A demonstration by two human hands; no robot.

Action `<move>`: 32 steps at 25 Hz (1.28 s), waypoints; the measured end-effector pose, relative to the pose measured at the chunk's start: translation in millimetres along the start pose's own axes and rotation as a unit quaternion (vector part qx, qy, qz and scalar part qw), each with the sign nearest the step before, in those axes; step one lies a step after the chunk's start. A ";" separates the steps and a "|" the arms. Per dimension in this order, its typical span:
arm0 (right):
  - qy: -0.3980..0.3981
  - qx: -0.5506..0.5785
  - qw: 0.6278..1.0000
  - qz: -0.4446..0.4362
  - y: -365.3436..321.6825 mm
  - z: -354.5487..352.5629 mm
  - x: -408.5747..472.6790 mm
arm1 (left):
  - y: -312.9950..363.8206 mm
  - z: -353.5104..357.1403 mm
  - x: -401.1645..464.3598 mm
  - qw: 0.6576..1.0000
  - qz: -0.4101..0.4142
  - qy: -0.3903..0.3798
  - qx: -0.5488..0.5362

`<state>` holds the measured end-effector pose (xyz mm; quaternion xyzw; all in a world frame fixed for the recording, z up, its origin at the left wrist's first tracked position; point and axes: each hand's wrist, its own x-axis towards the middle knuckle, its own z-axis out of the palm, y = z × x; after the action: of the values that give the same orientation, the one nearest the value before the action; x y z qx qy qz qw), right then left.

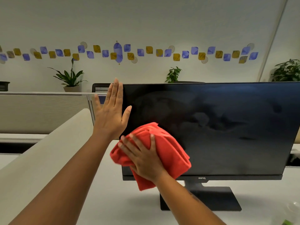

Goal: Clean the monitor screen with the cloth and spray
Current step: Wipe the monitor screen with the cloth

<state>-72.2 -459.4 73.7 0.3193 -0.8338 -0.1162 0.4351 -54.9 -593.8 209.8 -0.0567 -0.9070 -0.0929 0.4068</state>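
Note:
A black monitor (219,127) stands on a white desk, its dark screen streaked with smears. My right hand (142,158) presses a bunched red cloth (172,153) flat against the screen's lower left corner, fingers spread over the fabric. My left hand (112,109) is braced on the monitor's left edge near the top, fingers straight behind the frame and thumb resting on the front. At the bottom right corner of the view sits a blurred clear object with a green part (290,216); I cannot tell if it is the spray bottle.
The monitor's flat black base (215,200) rests on the white desk (129,200). A beige rounded panel (40,159) rises at left, with grey partitions (40,111) behind. Potted plants (70,78) and a black chair back (100,87) stand beyond the partition.

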 end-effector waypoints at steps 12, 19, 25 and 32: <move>0.002 -0.009 0.998 0.070 43.8 2.9 -49.3 | 10.7 24.7 -26.8 0.971 -0.017 0.033 -0.238; 0.055 0.017 0.978 0.199 50.7 -7.5 -33.7 | 1.6 19.8 -28.0 0.990 0.043 0.047 -0.123; -0.008 -0.008 0.999 -0.039 11.1 6.8 -20.8 | -5.1 13.7 -29.5 0.999 0.051 0.011 0.012; -0.057 -0.023 0.998 -0.013 23.1 17.4 -74.4 | -9.3 14.3 -31.3 0.998 0.054 -0.005 0.027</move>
<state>-65.1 -396.0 25.8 0.3129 -0.8501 -0.1588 0.3926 -46.2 -600.7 175.9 -0.0949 -0.9068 -0.0465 0.4080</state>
